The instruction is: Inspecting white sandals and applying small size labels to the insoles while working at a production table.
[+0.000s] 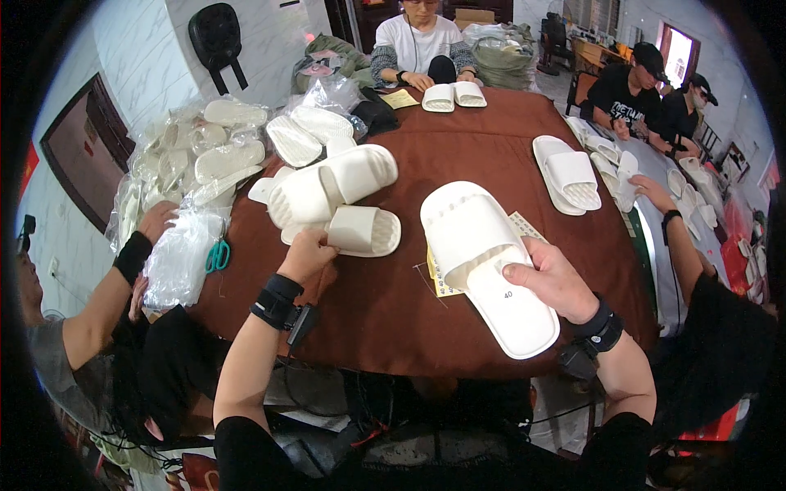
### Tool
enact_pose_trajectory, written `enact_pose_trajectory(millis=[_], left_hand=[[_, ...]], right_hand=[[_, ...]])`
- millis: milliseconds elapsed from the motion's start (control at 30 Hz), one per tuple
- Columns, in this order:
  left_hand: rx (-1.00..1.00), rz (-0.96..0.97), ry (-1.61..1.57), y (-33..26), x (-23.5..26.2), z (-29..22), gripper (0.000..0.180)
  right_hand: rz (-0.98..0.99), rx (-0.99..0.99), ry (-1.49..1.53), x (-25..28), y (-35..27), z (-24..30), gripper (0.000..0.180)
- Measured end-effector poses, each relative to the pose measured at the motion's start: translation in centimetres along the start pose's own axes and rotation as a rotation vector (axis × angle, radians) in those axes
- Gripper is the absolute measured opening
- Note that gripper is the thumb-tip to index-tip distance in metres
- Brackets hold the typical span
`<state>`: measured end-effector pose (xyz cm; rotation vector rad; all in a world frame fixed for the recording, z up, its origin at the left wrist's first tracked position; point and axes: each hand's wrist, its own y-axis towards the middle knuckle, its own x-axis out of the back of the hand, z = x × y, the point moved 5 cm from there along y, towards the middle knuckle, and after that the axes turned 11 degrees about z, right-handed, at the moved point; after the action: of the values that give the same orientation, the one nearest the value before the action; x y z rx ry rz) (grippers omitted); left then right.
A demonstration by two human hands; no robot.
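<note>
In my right hand (pixel 563 285) is a white slide slipper (pixel 471 221), gripped at its heel with the thumb on the insole. Its toe points up and away, and a small dark print marks the heel. My left hand (pixel 307 258) pinches the near end of another white slipper (pixel 366 231), which lies at the front of a loose pile. Further white slippers (pixel 352 176) overlap just behind it. Partly hidden under the right-hand slipper is a yellow and white sticker sheet (pixel 444 284).
The brown cloth-covered table (pixel 393 311) bears a slipper pair (pixel 566 174) at right. Left are bagged slippers (pixel 196 151), clear plastic bags (pixel 184 254) and teal scissors (pixel 217 256). Across the table, a person (pixel 422 49) touches two slippers (pixel 454 96). Other people sit at both sides.
</note>
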<state>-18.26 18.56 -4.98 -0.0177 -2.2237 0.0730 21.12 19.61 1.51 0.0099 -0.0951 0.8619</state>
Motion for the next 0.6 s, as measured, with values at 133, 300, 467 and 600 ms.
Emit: enact_pose_trajectory(millis=[133,300,467,600], left_hand=[[-0.144,-0.144,0.221,-0.1,-0.8,-2.9,0.021],[-0.136,-0.254,0.038,-1.1,-0.9,-7.1,0.021],[-0.031,-0.074,-0.562,-1.4,-1.3,-10.2,0.017],[-0.065,-0.026,-0.656,-1.4,-2.5,-10.8,0.015]], right_hand=[[0.023,-0.005,0.046,0.0,0.1,-1.3,0.033],[0.036,-0.055,0.077,-0.5,0.3,-2.2,0.035],[0.051,-0.052,0.137,-0.7,0.8,-3.3,0.037],[0.104,0.021,0.301,-1.9,2.1,-4.3,0.039]])
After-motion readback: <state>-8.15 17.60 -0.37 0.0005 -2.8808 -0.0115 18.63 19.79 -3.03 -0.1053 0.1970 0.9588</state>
